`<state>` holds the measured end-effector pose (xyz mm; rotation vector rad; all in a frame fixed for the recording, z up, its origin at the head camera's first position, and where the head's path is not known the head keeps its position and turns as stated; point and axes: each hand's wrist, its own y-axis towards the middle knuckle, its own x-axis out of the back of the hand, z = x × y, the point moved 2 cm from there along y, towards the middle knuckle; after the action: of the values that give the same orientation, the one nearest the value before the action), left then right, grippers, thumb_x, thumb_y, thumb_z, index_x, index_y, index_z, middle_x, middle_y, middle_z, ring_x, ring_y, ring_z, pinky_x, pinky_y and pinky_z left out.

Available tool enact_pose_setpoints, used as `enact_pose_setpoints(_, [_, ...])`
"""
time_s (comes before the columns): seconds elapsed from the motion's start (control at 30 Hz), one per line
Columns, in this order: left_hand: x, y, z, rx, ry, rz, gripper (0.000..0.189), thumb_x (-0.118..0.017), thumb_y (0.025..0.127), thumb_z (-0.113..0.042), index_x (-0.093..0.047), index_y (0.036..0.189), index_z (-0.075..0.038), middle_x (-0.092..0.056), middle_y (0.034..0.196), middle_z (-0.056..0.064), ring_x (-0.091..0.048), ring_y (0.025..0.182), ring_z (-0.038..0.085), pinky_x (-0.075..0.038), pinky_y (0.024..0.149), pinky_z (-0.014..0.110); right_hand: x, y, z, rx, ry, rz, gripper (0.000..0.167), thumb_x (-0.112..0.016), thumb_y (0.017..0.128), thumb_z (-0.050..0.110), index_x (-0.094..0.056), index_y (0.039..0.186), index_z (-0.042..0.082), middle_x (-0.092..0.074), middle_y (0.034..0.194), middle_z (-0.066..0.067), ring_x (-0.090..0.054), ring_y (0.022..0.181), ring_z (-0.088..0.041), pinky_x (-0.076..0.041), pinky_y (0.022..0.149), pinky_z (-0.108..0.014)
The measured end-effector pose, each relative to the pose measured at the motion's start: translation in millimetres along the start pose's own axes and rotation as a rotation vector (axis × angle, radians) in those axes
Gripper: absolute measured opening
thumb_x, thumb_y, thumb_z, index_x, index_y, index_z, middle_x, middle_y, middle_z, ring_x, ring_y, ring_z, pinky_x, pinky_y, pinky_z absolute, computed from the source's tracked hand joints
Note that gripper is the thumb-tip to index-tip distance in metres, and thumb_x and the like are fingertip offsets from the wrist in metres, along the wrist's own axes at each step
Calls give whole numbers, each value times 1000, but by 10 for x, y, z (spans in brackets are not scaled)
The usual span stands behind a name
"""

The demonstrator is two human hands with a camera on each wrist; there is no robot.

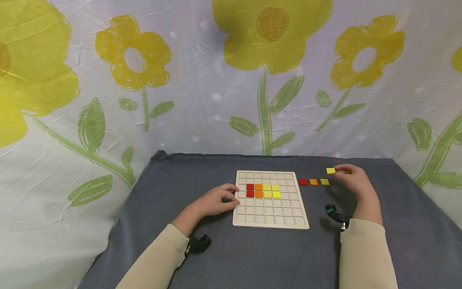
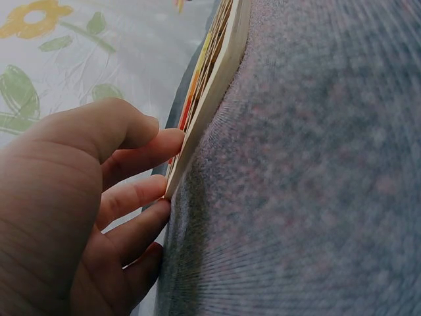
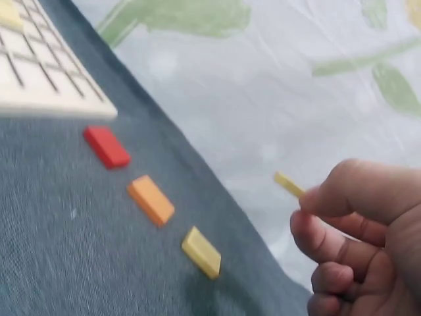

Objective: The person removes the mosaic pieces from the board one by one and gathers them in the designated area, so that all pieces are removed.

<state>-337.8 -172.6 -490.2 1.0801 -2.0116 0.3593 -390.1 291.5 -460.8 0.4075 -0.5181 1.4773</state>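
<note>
- Left hand (image 1: pixel 216 200): fingers parted and loosely bent, thumb apart from them, gripping nothing; the fingertips touch the left edge of the wooden grid board.
- Wooden grid board (image 1: pixel 270 220): flat on the grey-covered desk (image 1: pixel 260 257), just right of the left fingers.
- On its squares, going away rightward from those fingers: two red tiles (image 1: pixel 250 194), two orange tiles (image 1: pixel 258 194), then four yellow tiles (image 1: pixel 267 194), all in two adjoining rows.
- Between the board and the right fingers, in a spaced row on the desk: a loose red tile (image 1: pixel 303 182), a loose orange tile (image 1: pixel 313 182) and a loose yellow tile (image 1: pixel 325 182), the last nearest those fingers.
- Right hand (image 1: pixel 355 184): thumb and forefinger closed on one edge of a raised yellow tile (image 1: pixel 330 171), which sticks out leftward from the fingertips, above the desk.
</note>
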Motion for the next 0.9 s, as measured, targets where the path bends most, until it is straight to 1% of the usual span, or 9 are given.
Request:
enact_pose_setpoints(0.17, [4,-2,-8,3,5,1,14,-70,100,-19,-81,102,-12,-57,141,9,-57,124,26,-48,99,44,49,20,-127,-29,-69,-31,50,-59,102,21,-49,141,-9,-45,142,-35,-46,124,-51,-39,103,-65])
enact_pose_setpoints(0.3, [-4,4,6,1,5,0,14,-70,100,-20,-82,101,-12,-57,140,9,-57,123,26,-49,99,43,78,22,-196,-55,-111,-44,48,-58,101,18,-50,139,-10,-46,138,-37,-49,119,-51,-42,100,-64])
enact_pose_setpoints(0.47, [-11,10,33,-3,0,0,14,-70,100,-21,-82,100,-13,-57,140,8,-57,123,25,-49,99,43,87,-3,-250,-92,-170,-29,46,-58,101,17,-51,138,-9,-46,136,-38,-50,117,-51,-43,98,-63])
enact_pose_setpoints(0.63, [-12,11,47,-10,-6,0,14,-70,100,-21,-82,101,-14,-57,140,8,-57,123,24,-48,99,43,72,-21,-268,-104,-203,-11,43,-58,102,15,-51,137,-10,-46,136,-38,-51,115,-51,-45,94,-62])
enact_pose_setpoints(0.8, [-14,11,50,-11,-3,0,14,-69,100,-21,-82,102,-14,-57,140,8,-57,124,25,-49,99,43,58,-16,-277,-98,-231,-16,42,-56,102,15,-53,137,-10,-46,137,-39,-50,117,-53,-43,97,-63])
enact_pose_setpoints(0.9, [-16,16,59,-1,3,4,14,-70,100,-21,-82,102,-15,-57,141,7,-57,124,24,-49,99,42,57,-15,-276,-96,-234,-15,43,-55,103,16,-53,138,-9,-45,138,-39,-49,119,-53,-42,98,-64])
